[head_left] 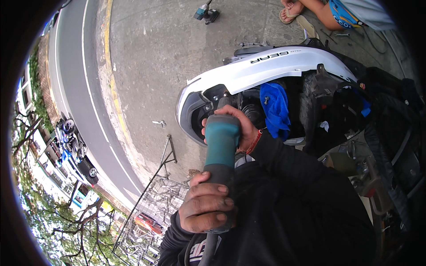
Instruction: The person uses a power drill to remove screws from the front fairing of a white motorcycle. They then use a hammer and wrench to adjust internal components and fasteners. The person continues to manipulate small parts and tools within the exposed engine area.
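Note:
Both my hands hold a teal and black corded impact wrench (222, 137), pointing away from me. My left hand (206, 206) is wrapped over its black rear part, with the thumb hidden. From the right, my right hand (246, 131) cups the teal front part, its fingertips showing on the left side. A dark socket (226, 94) shows at the tool's nose, inside the opening of a white scooter's bodywork (248, 73); whether it touches a fastener cannot be seen. A blue cloth (277, 113) with a small metal part on it lies on the scooter's exposed inner parts.
A cordless driver (206, 13) stands on the concrete. A seated person's sandalled foot (289, 16) is at the far right. A small metal piece (159, 123) and a metal frame (168, 155) are to the left, with the road (73, 66) beyond. Loose parts crowd the right side.

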The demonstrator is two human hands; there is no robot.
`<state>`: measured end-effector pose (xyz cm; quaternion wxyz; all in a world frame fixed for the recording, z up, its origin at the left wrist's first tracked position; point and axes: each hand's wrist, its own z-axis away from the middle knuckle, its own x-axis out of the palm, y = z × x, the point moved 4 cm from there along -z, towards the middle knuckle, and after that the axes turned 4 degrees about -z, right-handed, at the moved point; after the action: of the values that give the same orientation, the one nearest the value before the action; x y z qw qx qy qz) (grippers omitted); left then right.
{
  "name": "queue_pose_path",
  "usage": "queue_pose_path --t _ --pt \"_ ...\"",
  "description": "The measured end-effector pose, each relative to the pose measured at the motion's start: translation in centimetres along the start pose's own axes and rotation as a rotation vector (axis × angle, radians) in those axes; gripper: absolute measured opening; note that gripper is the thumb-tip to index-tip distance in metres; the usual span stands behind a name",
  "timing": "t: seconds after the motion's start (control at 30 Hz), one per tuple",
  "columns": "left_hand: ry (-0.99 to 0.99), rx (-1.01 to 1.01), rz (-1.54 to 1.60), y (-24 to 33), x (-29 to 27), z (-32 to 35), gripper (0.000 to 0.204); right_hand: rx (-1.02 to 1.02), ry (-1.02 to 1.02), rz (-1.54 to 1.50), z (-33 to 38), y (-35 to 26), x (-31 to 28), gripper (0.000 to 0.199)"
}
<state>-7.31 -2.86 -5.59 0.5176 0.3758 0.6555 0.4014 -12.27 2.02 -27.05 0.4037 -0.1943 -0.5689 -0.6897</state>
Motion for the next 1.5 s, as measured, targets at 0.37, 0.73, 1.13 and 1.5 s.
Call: queue_pose_path --t 0.37,0.73,1.13,1.5 --pt "0.106 0.016 -0.021 -0.5 0.1 0.7 0.051 -0.04 0.075 0.065 -0.3 -0.3 0.1 0.045" --pt "0.064 0.034 0.059 -0.6 0.7 -0.2 0.033 -0.018 0.042 0.028 0.2 -0.7 0.2 0.046" --pt "0.248 -0.002 0.005 -0.4 0.6 -0.3 0.049 0.001 0.082 0.038 -0.4 -0.5 0.2 0.046" --pt "0.398 0.055 -0.024 -1.1 1.6 0.3 0.055 0.016 0.106 -0.001 -0.2 -0.5 -0.1 0.045"
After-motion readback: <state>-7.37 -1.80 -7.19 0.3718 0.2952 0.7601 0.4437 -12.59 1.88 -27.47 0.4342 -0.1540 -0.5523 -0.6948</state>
